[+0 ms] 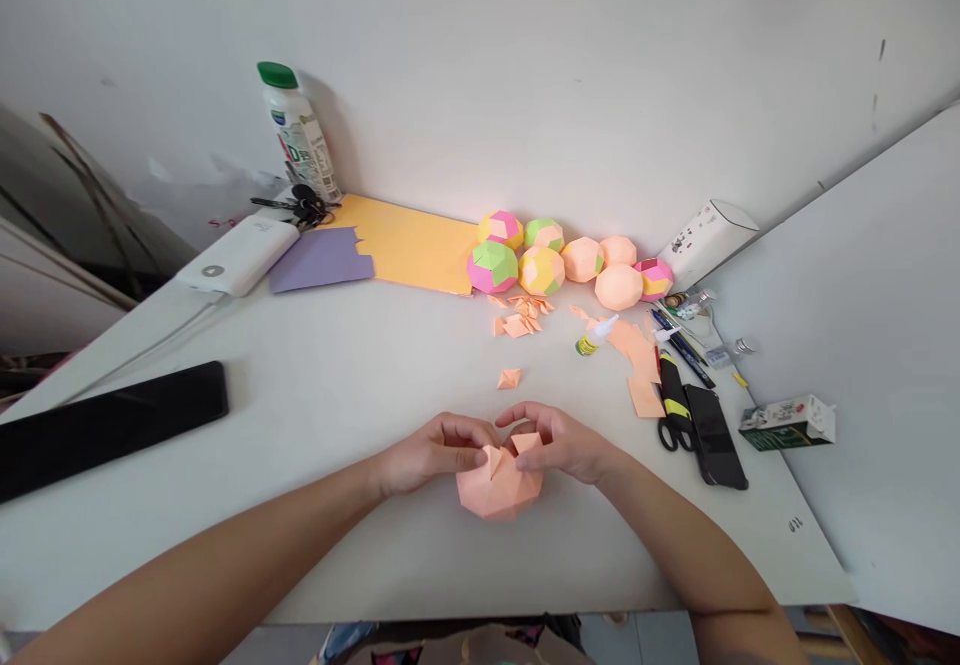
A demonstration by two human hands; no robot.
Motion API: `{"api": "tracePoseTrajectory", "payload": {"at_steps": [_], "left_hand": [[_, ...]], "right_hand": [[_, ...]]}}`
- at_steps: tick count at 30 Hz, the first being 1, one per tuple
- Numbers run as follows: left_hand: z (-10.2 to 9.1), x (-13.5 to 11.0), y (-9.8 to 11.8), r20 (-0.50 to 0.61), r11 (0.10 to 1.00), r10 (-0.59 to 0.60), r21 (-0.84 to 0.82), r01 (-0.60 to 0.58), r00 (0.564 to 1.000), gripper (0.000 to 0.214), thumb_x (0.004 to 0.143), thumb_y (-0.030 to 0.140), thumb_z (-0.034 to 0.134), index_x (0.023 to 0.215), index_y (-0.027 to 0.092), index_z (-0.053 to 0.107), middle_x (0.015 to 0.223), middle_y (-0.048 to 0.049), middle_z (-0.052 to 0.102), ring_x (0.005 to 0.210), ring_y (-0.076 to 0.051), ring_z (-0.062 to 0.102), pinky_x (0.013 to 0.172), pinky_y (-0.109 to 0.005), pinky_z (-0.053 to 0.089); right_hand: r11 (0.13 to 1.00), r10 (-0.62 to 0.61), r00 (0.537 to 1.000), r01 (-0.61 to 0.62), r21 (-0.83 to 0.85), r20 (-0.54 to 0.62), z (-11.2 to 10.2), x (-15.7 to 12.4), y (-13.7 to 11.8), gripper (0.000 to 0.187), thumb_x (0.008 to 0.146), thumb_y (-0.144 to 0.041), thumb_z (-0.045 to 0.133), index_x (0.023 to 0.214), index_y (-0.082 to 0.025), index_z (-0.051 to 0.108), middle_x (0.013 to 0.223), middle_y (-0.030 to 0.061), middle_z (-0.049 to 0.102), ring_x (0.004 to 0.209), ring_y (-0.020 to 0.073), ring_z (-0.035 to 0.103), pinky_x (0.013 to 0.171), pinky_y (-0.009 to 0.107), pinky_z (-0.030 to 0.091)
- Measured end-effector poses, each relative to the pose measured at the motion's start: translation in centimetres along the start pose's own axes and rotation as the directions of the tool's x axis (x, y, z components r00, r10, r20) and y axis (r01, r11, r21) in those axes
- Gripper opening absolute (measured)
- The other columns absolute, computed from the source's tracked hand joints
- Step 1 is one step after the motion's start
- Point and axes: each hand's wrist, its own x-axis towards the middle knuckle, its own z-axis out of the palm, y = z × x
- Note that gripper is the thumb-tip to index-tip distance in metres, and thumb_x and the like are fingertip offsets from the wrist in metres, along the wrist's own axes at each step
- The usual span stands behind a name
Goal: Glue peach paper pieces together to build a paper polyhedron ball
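Note:
A faceted peach paper ball (499, 495) rests near the front of the white table, with an opening and raised flaps at its top. My left hand (442, 452) pinches a flap on the ball's upper left side between thumb and fingers. At the upper right, my right hand (559, 442) grips another raised flap, its thumb in front and its fingers behind. Parts of the fingers are hidden behind the paper. Just beyond the hands lies a single folded peach paper piece (509, 378). Farther back is a pile of folded peach pieces (523, 315).
Finished-looking paper balls (541, 270) line the wall. A small glue bottle (596, 335), peach scraps (634, 350), scissors (676, 415) and a phone (716, 437) lie right. Left are purple paper (322, 260), orange paper (420, 240), a power bank (240, 257), a drink bottle (300, 135) and a long black object (112, 430).

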Motion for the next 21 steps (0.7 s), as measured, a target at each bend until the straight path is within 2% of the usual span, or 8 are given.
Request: {"api": "tracePoseTrajectory", "payload": {"at_steps": [3,6,10,15,18,21], "left_hand": [[-0.02,-0.04,-0.04,-0.002,1.000,-0.019,0.009,0.019,1.000,0.016,0.077,0.030,0.069,0.074,0.015,0.071,0.080,-0.0051,0.065,0.079,-0.019,0.057,0.076,-0.030,0.043],[-0.08,-0.07,-0.08,-0.019,0.999,-0.030,0.015,0.030,0.999,0.015,0.077,0.029,0.069,0.075,0.015,0.070,0.077,-0.0033,0.063,0.075,-0.017,0.055,0.072,-0.028,0.041],[-0.17,-0.05,-0.15,-0.041,0.999,-0.039,0.008,0.039,0.998,0.014,0.076,0.028,0.069,0.074,0.015,0.071,0.076,-0.0023,0.061,0.073,-0.015,0.054,0.069,-0.026,0.041],[-0.09,-0.16,-0.14,-0.031,0.999,-0.036,0.008,0.036,0.999,0.014,0.076,0.029,0.069,0.075,0.015,0.071,0.077,-0.0025,0.060,0.074,-0.015,0.054,0.069,-0.026,0.040],[0.00,-0.20,-0.07,-0.029,1.000,-0.023,0.000,0.023,0.999,0.013,0.077,0.027,0.069,0.075,0.015,0.071,0.078,-0.0024,0.061,0.075,-0.015,0.054,0.071,-0.026,0.041],[0.05,-0.14,0.02,-0.023,1.000,-0.012,-0.011,0.012,1.000,0.012,0.077,0.026,0.068,0.075,0.015,0.070,0.080,-0.0027,0.062,0.076,-0.015,0.054,0.071,-0.026,0.041]], "right_hand": [[0.999,-0.014,1.000,0.014,-0.035,-0.002,0.10,-0.12,0.12,0.053,0.061,-0.023,0.079,0.109,-0.022,0.056,0.088,-0.0002,0.065,0.075,0.0140,0.061,0.069,0.028,0.046],[0.995,-0.051,0.998,0.049,-0.090,-0.027,0.25,-0.26,0.24,0.045,0.063,-0.022,0.076,0.104,-0.022,0.059,0.094,0.0010,0.064,0.078,0.0139,0.060,0.069,0.027,0.046],[0.985,-0.070,0.995,0.058,-0.162,-0.071,0.49,-0.33,0.40,0.028,0.066,-0.021,0.072,0.092,-0.019,0.062,0.084,-0.0010,0.061,0.071,0.0114,0.056,0.062,0.023,0.043],[0.957,-0.122,0.987,0.089,-0.277,-0.102,0.86,-0.46,0.31,0.021,0.068,-0.020,0.067,0.088,-0.019,0.060,0.081,-0.0016,0.058,0.069,0.0115,0.053,0.059,0.022,0.041],[0.899,-0.214,0.972,0.159,-0.407,-0.093,0.98,-0.68,0.07,0.019,0.071,-0.019,0.065,0.090,-0.021,0.059,0.090,0.0005,0.058,0.077,0.0135,0.054,0.065,0.024,0.044],[0.762,-0.354,0.935,0.265,-0.590,-0.038,0.94,-0.87,-0.20,0.019,0.073,-0.017,0.064,0.091,-0.022,0.061,0.099,0.0030,0.057,0.090,0.0169,0.055,0.078,0.030,0.046]]}}
